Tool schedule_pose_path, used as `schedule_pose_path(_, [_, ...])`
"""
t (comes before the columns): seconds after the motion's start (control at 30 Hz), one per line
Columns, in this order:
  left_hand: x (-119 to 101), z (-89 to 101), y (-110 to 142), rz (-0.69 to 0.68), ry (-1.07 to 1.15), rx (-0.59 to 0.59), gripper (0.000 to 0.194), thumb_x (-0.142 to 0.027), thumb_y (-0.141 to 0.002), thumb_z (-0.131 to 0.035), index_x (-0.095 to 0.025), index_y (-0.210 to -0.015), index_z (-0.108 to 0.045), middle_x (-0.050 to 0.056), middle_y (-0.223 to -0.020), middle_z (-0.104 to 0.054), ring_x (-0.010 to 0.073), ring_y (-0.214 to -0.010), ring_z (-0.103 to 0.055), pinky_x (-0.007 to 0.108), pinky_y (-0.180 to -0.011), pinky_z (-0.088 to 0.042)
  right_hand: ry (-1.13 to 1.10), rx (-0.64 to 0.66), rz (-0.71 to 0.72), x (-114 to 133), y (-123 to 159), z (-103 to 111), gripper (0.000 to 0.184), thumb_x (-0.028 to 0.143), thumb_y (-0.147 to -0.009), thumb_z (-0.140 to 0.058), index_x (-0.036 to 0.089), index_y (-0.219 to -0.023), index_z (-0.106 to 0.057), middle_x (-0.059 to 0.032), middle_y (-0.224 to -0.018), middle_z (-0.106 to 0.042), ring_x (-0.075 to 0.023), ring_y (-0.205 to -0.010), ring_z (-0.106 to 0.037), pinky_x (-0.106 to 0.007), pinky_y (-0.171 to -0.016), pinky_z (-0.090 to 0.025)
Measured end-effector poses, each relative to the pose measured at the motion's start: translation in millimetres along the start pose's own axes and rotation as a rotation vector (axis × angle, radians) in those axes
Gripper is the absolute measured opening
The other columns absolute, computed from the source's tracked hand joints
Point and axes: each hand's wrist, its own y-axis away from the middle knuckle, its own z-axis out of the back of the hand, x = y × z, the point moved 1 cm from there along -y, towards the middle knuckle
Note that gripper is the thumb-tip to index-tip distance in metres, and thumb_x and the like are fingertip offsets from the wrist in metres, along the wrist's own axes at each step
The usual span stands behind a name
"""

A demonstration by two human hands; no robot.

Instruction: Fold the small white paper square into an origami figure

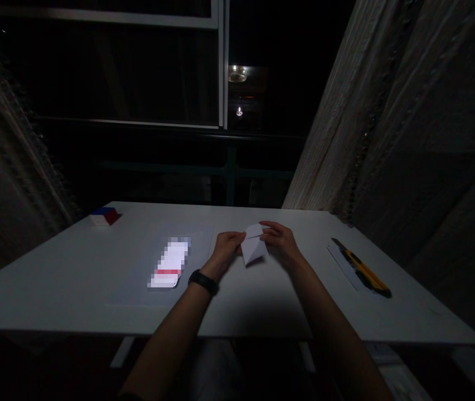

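Paper (254,253), one piece, white, folded: held between both hands over the middle of the table (74,284), its lower end narrowing to a point, a fold line crossing near the top. Whether that point touches the table cannot be told.

Left hand (226,248): thumb and fingers pinched on the paper's left edge, near the top. Band (203,282), dark, worn on the left wrist.

Right hand (281,240): fingers closed on the paper's upper right edge, the forefinger reaching along the top. The two hands stand apart, with the paper bridging the gap.

Phone (169,264), screen lit and blurred into blocks, one red bar across its lower part: lies left of the left hand, on a pale sheet (132,295), which is flat on the table.

Cube (104,216), blue, red and white faces showing: at the table's far left corner, well apart from the hands.

Cutter (365,270), yellow and black: lies aslant on the right side of the table, beyond the right forearm. White strip (341,266), thin: just beside the cutter, on its left.

Curtain (329,111), pale, striped: hangs behind the table, right. Window frame (223,67): beyond the table, dark panes.
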Motion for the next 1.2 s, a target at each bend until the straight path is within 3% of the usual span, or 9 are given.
schedule_pose_path(0.3, [3.8,2.0,-2.4,-0.032,0.020,-0.003,0.042,-0.046,-0.054,-0.073,-0.009,-0.073,-0.066,0.003,-0.058,-0.058,0.0088,-0.049,-0.047,0.021,-0.046,-0.035,0.005,0.006,-0.019,2.5,3.9,-5.1,0.060,0.018,-0.048,-0.070,0.020,-0.107,-0.060,-0.0050,-0.081,-0.068,-0.0206,-0.070,-0.064,-0.032,-0.063,-0.048])
schedule_pose_path(0.53, [5.1,-2.0,-1.2,-0.024,-0.017,0.109,0.046,-0.052,-0.059,-0.068,-0.008,-0.073,-0.065,0.003,-0.060,-0.057,0.0091,-0.052,-0.048,0.021,-0.048,-0.035,0.078,-0.078,0.028,-8.6,-2.4,-8.0,0.031,0.017,-0.050,-0.066,0.016,-0.081,-0.068,-0.0054,-0.072,-0.069,-0.0195,-0.066,-0.063,-0.028,-0.058,-0.046])
schedule_pose_path(0.67, [10.1,-3.7,-1.0,-0.021,-0.054,0.163,0.051,-0.060,-0.064,-0.059,-0.009,-0.068,-0.061,0.002,-0.057,-0.053,0.0088,-0.049,-0.046,0.021,-0.046,-0.033,0.211,-0.116,0.111,-17.6,-5.5,-9.4,0.025,0.019,-0.053,-0.062,0.016,-0.077,-0.068,-0.0059,-0.072,-0.069,-0.0192,-0.066,-0.063,-0.027,-0.056,-0.046])
schedule_pose_path(0.87, [13.7,-1.7,-2.6,-0.053,-0.146,0.082,0.055,-0.065,-0.064,-0.054,-0.011,-0.059,-0.059,0.000,-0.051,-0.049,0.0078,-0.045,-0.040,0.021,-0.044,-0.028,0.386,-0.148,0.183,-23.7,-3.8,-11.4,0.023,0.021,-0.059,-0.056,0.016,-0.077,-0.069,-0.0059,-0.072,-0.069,-0.0187,-0.063,-0.062,-0.026,-0.055,-0.045])
schedule_pose_path(1.2, [8.8,-0.5,-2.4,-0.134,-0.181,0.001,0.044,-0.053,-0.062,-0.064,-0.009,-0.063,-0.063,0.001,-0.056,-0.054,0.0091,-0.051,-0.044,0.021,-0.048,-0.030,0.356,-0.154,0.232,-14.3,-0.5,-17.5,0.018,0.018,-0.058,-0.057,0.017,-0.073,-0.067,-0.0043,-0.069,-0.067,-0.0174,-0.063,-0.061,-0.027,-0.058,-0.046])
